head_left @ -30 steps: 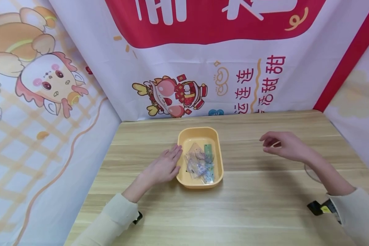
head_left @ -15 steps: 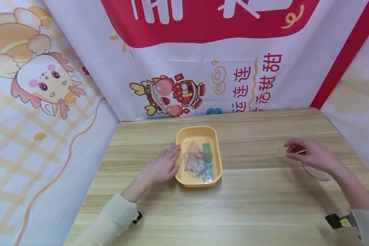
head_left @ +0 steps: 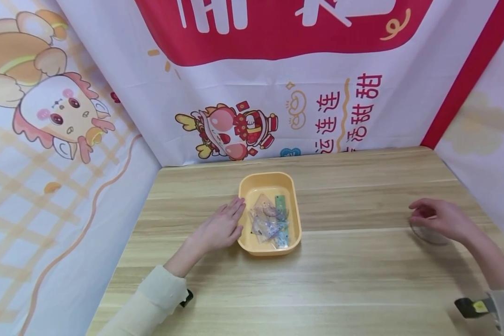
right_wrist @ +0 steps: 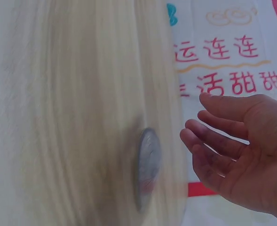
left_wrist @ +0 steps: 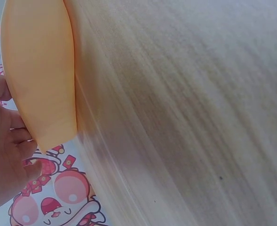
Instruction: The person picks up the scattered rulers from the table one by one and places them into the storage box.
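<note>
My left hand [head_left: 220,227] rests its fairly straight fingers against the left rim of a yellow plastic tray [head_left: 269,178]. From the left wrist view, the tray's outer wall [left_wrist: 39,70] rises beside those fingers. Inside lie clear plastic packets [head_left: 265,226], a green ruler-like strip [head_left: 280,204] and a pale orange triangular piece [head_left: 262,200]. Far to the right, my right hand [head_left: 445,218] hovers over the table with loosely bent fingers and nothing in them. Just below it lies a thin, round, see-through disc [head_left: 432,238], partly covered by the hand; the right wrist view has this grey disc [right_wrist: 149,165] edge-on.
The wood-grain table [head_left: 340,280] spreads around the tray. A printed white and red cloth [head_left: 302,70] hangs along the table's back edge, with another patterned cloth [head_left: 67,196] at the left. Small black devices [head_left: 470,308] are strapped at both wrists.
My right hand has moved right, from beyond the tray's right side to above the round disc. My left hand stays at the tray's rim. The head view has shifted slightly.
</note>
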